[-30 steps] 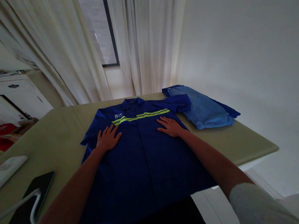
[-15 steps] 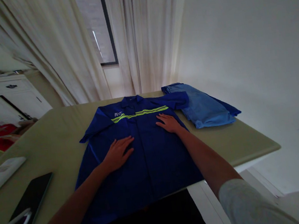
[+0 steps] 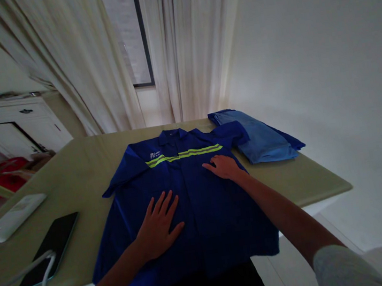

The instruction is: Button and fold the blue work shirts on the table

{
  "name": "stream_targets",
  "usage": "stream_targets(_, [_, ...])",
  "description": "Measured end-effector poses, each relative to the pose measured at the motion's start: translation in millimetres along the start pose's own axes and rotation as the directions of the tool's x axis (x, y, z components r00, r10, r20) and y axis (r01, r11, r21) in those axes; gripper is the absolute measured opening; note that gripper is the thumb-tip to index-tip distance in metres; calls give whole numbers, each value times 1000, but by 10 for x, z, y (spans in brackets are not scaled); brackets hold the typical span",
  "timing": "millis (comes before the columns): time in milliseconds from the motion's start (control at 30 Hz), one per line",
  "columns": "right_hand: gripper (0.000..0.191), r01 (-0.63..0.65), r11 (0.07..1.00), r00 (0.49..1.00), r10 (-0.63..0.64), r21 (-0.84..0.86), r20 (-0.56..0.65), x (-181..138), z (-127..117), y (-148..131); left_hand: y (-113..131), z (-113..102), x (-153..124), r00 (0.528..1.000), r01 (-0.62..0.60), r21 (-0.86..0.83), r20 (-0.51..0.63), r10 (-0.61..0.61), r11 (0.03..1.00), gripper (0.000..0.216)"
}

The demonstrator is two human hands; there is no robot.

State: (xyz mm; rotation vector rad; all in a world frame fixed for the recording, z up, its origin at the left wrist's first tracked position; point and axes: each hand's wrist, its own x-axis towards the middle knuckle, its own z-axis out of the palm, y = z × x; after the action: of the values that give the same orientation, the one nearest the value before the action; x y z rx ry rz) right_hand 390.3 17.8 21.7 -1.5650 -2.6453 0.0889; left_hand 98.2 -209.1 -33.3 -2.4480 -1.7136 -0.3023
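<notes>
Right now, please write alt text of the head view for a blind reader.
The left hand lies flat low on a dark blue shirt with a yellow-green stripe, spread on a table; the right hand rests near the stripe. A folded lighter blue garment lies beside it.

Flat, splayed: left hand (image 3: 158, 225), right hand (image 3: 224, 166)
</notes>
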Motion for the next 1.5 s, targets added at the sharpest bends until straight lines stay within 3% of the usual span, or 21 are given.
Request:
stream_targets(100, [83,-33,999,999,33,-38,-13,-10,-203,-316,273,-72,-189,1000,11,2,-10,-11,1000,77])
stream_targets(200, [69,151,988,982,-148,13,-119,82,-185,-690,520,-154,-349,999,33,-27,-15,-33,999,83])
stream_targets(300, [67,307,947,945,-291,98,-151,233,13,-1037,558,-253,-294,994,100,-113,50,-95,989,68])
stream_targets(400, [65,306,935,950,-285,180,-130,370,245,-1248,258,-282,16,967,254,-152,65,-247,955,55])
stream_targets(533, [61,253,924,964,-215,288,-157,450,436,-1223,-461,-129,408,885,464,-31,-18,-465,885,66])
stream_targets(633, [61,242,921,966,-199,305,-163,460,478,-1092,-894,-14,472,809,588,10,24,-588,809,74])
stream_targets(767, [63,226,931,970,-189,288,-152,481,495,-1008,-1185,-24,427,713,701,4,14,-701,713,69])
stream_targets(833, [61,229,930,970,-192,289,-150,494,507,-1010,-1315,-101,414,699,715,-7,-16,-715,700,60])
stream_targets(933, [57,243,924,967,-205,295,-154,500,526,-1021,-1586,-319,387,735,676,-46,-29,-678,735,51])
stream_targets(967, [56,244,923,966,-205,297,-157,498,530,-1024,-1683,-417,371,731,677,-53,-68,-679,734,50])
stream_targets(1000, [55,242,923,966,-201,299,-161,495,533,-1028,-1768,-520,355,699,701,-47,-149,-699,711,49])
stream_targets(1100, [52,221,924,968,-169,313,-187,494,529,-1048,-1863,-779,350,521,808,14,-484,-703,589,48])
stream_targets(1133, [50,209,924,968,-150,320,-200,498,523,-1057,-1823,-819,382,511,809,44,-543,-666,586,48])
stream_targets(1167, [47,194,925,969,-128,325,-213,504,516,-1067,-1746,-824,438,556,780,81,-547,-626,621,47])
stream_targets(1200, [45,178,928,968,-106,329,-226,510,507,-1075,-1638,-791,516,635,722,110,-497,-592,683,46])
stream_targets(1267, [40,148,935,969,-72,322,-238,519,488,-1081,-1366,-625,729,800,569,98,-295,-522,817,45])
stream_targets(1300, [39,135,940,969,-59,314,-239,520,478,-1076,-1222,-504,849,842,520,51,-196,-502,853,46])
stream_targets(1400, [38,102,951,973,-34,291,-228,510,450,-1024,-873,-109,1174,896,438,-64,-48,-441,897,56])
stream_targets(1500, [38,54,956,979,7,288,-206,494,427,-943,-746,162,1333,912,409,-77,13,-409,909,65])
